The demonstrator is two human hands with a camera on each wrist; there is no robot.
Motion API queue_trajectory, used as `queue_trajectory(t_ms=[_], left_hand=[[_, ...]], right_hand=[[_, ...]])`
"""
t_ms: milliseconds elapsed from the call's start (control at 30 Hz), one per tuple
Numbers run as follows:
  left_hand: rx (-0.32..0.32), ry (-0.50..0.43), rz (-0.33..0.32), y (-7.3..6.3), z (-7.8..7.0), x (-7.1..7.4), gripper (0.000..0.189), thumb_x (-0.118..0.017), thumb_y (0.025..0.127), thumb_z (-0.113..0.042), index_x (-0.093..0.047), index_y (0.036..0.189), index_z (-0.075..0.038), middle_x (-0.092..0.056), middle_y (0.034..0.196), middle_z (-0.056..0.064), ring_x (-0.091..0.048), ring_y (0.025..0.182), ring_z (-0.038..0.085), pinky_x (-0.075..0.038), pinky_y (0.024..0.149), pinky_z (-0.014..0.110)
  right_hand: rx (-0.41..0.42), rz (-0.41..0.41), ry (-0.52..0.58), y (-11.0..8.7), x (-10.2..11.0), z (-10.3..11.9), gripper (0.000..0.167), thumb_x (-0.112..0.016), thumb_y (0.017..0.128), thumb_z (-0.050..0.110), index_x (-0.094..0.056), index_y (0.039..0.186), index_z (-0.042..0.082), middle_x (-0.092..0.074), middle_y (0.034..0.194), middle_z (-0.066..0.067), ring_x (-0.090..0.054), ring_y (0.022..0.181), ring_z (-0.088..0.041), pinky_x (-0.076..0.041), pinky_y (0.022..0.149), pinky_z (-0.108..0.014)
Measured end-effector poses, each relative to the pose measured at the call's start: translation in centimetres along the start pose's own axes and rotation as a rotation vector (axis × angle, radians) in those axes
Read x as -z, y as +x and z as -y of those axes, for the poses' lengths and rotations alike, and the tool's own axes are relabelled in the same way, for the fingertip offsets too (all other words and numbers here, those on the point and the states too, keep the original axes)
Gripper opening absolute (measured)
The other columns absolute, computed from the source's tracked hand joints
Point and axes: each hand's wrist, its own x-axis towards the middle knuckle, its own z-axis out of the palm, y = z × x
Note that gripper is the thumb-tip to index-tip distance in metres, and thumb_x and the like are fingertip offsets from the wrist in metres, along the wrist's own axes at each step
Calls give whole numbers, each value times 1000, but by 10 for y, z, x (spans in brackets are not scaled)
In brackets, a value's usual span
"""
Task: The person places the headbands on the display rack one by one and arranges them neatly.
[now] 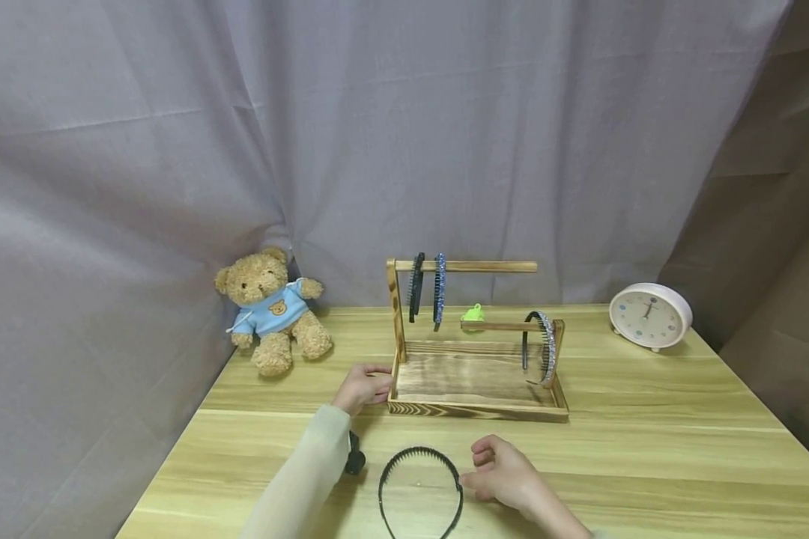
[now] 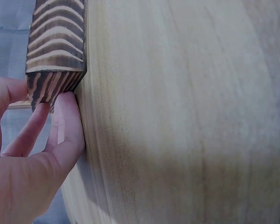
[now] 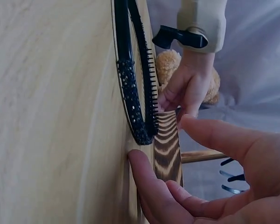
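Observation:
A black toothed headband (image 1: 419,451) lies on the table near the front; the right wrist view shows dark glitter on part of its band (image 3: 128,86). Just right of it is my right hand (image 1: 508,479), thumb and fingers apart, holding nothing. My left hand (image 1: 362,388) touches the left end of a wooden rack (image 1: 465,380), its fingertips against the striped end in the left wrist view. On the rack's upper bar hang a black headband (image 1: 416,288) and a blue glittery headband (image 1: 440,288). A silvery-blue glittery headband (image 1: 549,348) hangs on the lower bar.
A teddy bear (image 1: 270,311) in a blue top sits at the back left. Toward the back right stands a white round clock (image 1: 650,316). Something bright green (image 1: 473,314) lies behind the rack. A grey curtain (image 1: 404,150) hangs along the table's back edge.

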Motion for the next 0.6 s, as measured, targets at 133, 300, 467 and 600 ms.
queue_trajectory(t_ms=[133,300,467,600], left_hand=[[3,4,-4,0,-1,0,39,-63,91,-7,-59,127,7,-67,110,24,-69,87,20,-59,85,39],[3,-6,-4,1,1,0,38,-64,91,-6,-59,126,7,-69,107,22,-69,84,18,-59,84,37],[-4,-11,-5,1,1,0,37,-64,91,-6,-60,125,7,-70,103,19,-68,81,16,-59,81,34],[-8,-10,-6,1,1,0,37,-64,91,-6,-60,126,7,-70,101,17,-68,80,15,-60,80,34]], right_hand=[[15,21,-49,0,-4,2,57,-78,77,6,-48,121,-14,-53,113,-24,-61,85,-21,-60,68,-35],[57,29,-137,2,-10,5,53,-80,75,5,-51,116,-12,-55,107,-20,-61,71,-18,-58,60,-30],[105,42,-235,5,-16,6,51,-82,70,4,-52,110,-9,-52,101,-15,-56,62,-17,-53,53,-27],[138,54,-334,6,-19,7,49,-83,68,4,-53,107,-6,-49,98,-13,-53,57,-17,-48,50,-25]])
